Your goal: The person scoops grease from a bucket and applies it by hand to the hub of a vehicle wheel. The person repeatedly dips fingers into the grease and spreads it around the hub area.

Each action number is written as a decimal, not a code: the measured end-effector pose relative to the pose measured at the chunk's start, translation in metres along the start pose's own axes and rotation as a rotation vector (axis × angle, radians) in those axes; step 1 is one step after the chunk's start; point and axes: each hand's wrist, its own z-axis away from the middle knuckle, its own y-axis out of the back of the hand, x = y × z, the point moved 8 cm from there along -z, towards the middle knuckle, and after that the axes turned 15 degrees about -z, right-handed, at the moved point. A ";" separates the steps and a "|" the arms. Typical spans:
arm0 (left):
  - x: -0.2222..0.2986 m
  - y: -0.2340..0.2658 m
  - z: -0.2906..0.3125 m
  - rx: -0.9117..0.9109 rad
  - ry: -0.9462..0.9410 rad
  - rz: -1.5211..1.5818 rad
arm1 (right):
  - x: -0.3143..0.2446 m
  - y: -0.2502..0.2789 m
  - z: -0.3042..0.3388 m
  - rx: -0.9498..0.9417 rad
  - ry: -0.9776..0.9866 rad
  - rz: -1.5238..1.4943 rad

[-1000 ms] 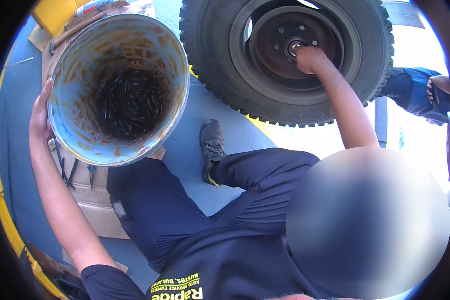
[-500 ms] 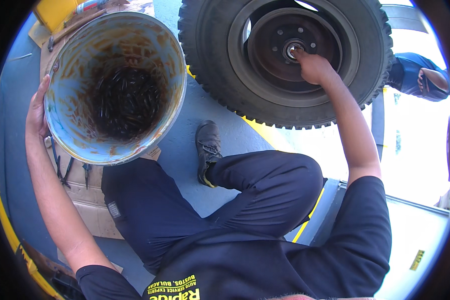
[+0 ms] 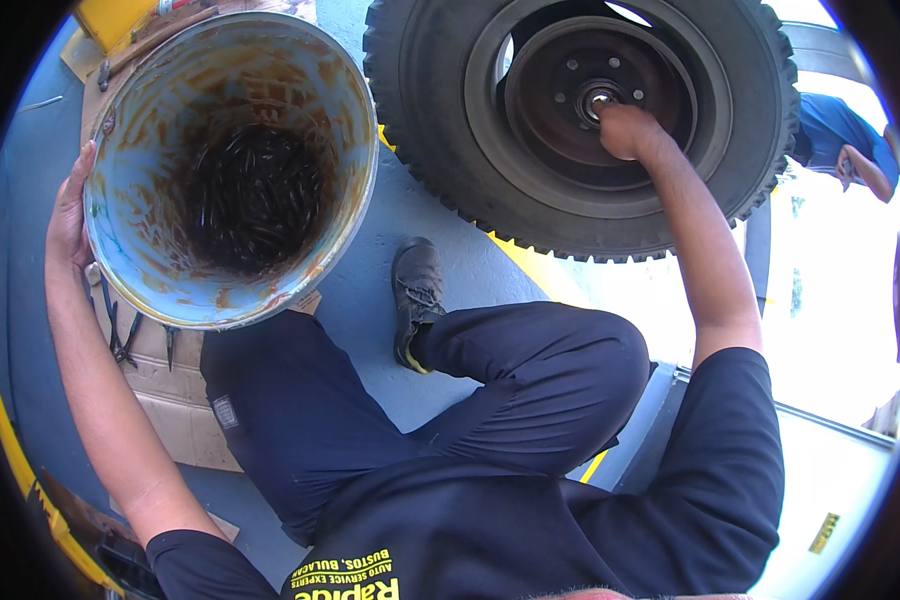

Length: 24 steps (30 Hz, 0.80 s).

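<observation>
Right hand [image 3: 628,134] still at wheel hub [image 3: 593,94], can't tell if closed; left hand [image 3: 66,228] still grips smeared bucket [image 3: 135,215]. Work stays there.

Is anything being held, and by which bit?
The left hand holds a bucket by its left side. The right hand is at the wheel hub; any hold is hidden.

Yellow lettering [image 3: 385,575] stands on the chest of the dark T-shirt [image 3: 490,525], upside down in this view: two small lines and a larger one cut by the lower edge. The pale tag [image 3: 226,412] on the trousers [image 3: 300,400] and the yellow sticker [image 3: 824,533] on a white panel [image 3: 815,465] are too small to read.
</observation>
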 end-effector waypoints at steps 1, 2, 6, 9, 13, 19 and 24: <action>-0.001 0.000 -0.001 -0.004 0.008 0.000 | -0.002 0.001 0.005 -0.003 -0.007 0.035; -0.001 0.000 -0.001 -0.005 0.008 0.000 | -0.004 0.001 0.011 -0.007 -0.015 0.070; 0.001 0.004 0.001 0.006 0.003 -0.005 | -0.025 0.014 0.048 0.055 0.031 0.113; 0.005 -0.003 0.003 0.020 -0.012 -0.002 | -0.020 0.009 0.072 0.116 0.070 0.101; 0.006 -0.004 0.004 0.022 -0.007 0.000 | -0.027 0.018 0.083 0.158 0.065 0.076; 0.005 -0.009 0.003 0.002 -0.008 0.011 | -0.001 -0.004 0.034 0.189 0.045 0.083; 0.006 -0.005 0.005 0.033 -0.010 0.012 | -0.002 -0.006 0.011 0.135 0.021 0.177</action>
